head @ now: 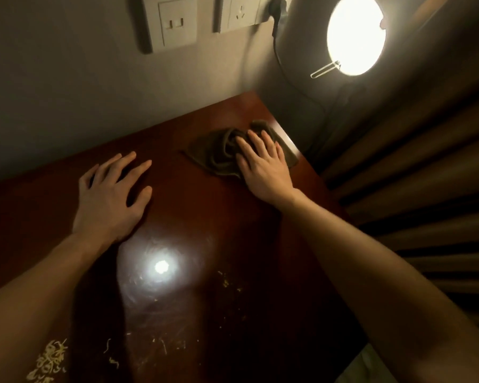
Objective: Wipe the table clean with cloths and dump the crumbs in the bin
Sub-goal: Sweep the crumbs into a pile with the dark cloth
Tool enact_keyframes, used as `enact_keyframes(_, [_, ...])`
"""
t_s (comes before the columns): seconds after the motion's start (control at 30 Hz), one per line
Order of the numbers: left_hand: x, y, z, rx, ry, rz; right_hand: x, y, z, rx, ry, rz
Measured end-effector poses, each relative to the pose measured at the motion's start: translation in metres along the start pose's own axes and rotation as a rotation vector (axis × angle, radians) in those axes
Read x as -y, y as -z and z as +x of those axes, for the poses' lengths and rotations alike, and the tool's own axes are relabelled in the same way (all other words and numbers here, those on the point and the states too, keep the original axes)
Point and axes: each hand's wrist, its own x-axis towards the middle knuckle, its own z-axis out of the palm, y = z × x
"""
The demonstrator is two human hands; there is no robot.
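Wiping under way: right hand [263, 161] flat on cloth [219, 153] at table's [199, 205] far right, left hand [111, 194] spread bare; next, sweep nearward onto crumbs [49, 360].

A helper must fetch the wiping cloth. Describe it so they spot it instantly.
On the dark wooden table, look to the far right corner below the round lamp. The cloth lies crumpled there under the right hand, the only soft, brownish thing; the pale crumbs lie scattered near the front edge.

dim room | round lamp [356, 35] blown out | glare on table [205, 189] | edges warped
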Motion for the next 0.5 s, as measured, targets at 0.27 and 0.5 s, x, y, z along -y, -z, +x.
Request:
enact_keyframes(0.27, [-0.007,0.004,-0.002,0.045,0.013,0.059,-0.063,0.001,-0.096,0.033,-0.057,-0.004])
enact_keyframes(0.5, [-0.044,0.026,0.003,0.287,0.094,0.139,-0.036,-0.025,-0.260,-0.023,-0.246,0.022])
